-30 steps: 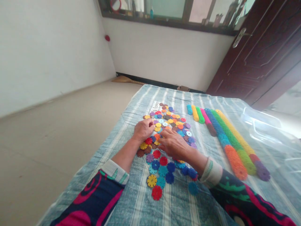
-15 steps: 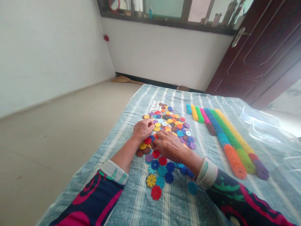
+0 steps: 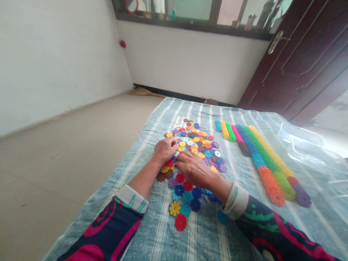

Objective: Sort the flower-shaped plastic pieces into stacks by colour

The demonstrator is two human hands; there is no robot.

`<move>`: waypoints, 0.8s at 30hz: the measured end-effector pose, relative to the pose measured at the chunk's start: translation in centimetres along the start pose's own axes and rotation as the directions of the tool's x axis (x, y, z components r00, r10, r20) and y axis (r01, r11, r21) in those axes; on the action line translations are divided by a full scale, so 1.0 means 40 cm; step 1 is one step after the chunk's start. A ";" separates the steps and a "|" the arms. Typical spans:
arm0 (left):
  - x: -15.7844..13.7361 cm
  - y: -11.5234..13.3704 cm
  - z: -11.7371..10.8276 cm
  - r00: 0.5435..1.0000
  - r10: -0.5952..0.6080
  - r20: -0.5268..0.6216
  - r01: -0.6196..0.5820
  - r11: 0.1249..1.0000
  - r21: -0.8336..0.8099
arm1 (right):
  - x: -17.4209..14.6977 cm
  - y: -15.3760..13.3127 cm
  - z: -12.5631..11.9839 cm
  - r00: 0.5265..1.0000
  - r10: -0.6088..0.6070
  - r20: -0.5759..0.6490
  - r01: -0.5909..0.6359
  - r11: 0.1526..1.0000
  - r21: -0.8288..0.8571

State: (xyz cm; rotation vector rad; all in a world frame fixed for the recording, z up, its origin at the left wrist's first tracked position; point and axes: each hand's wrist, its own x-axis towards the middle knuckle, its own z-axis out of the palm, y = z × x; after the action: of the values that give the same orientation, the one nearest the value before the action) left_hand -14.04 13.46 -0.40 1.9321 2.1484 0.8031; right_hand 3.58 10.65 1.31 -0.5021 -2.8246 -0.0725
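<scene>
Notched plastic flower discs (image 3: 187,197) in many colours lie loose in a long patch on the striped cloth (image 3: 152,232). At the left edge of the patch is my left hand (image 3: 165,149), its fingers curled together; whatever they pinch is hidden. My right hand (image 3: 194,168) reaches across the middle of the discs, fingers bent down and close together, the tips near a red disc (image 3: 170,162). What lies under those tips cannot be made out. Yellow and brown discs sit just below my left hand.
On the right, discs are lined up in long rows by colour, among them an orange stretch (image 3: 272,186) and a green row (image 3: 268,159). Clear plastic boxes (image 3: 307,148) stand beyond them. A dark red door (image 3: 296,65) is at the back right.
My right hand has shifted slightly left, its fingers drawn closer together. A brown disc by its fingertips no longer shows. My left hand stays in place.
</scene>
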 end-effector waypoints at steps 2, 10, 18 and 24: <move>-0.001 0.000 0.000 1.000 0.003 -0.003 -0.003 1.000 -0.005 | -0.018 0.013 -0.007 0.998 0.009 -0.068 -0.007 1.000 0.026; 0.006 0.002 -0.007 1.000 0.005 0.002 -0.005 1.000 -0.012 | -0.193 0.214 -0.087 0.934 0.280 -0.224 -0.256 0.958 0.128; 0.018 0.000 -0.018 1.000 0.001 -0.016 -0.001 1.000 -0.008 | -0.385 0.392 -0.163 0.838 0.529 -0.132 -0.532 0.847 0.012; 0.020 0.001 -0.020 1.000 -0.019 -0.017 0.018 1.000 -0.020 | -0.443 0.420 -0.146 0.819 0.563 -0.110 -0.569 0.822 -0.026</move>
State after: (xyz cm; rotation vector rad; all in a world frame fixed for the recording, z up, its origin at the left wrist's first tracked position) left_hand -14.50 14.00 0.50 1.8998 2.1563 0.8376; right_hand 26.88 19.98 2.14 -1.2935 -2.4616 -0.0575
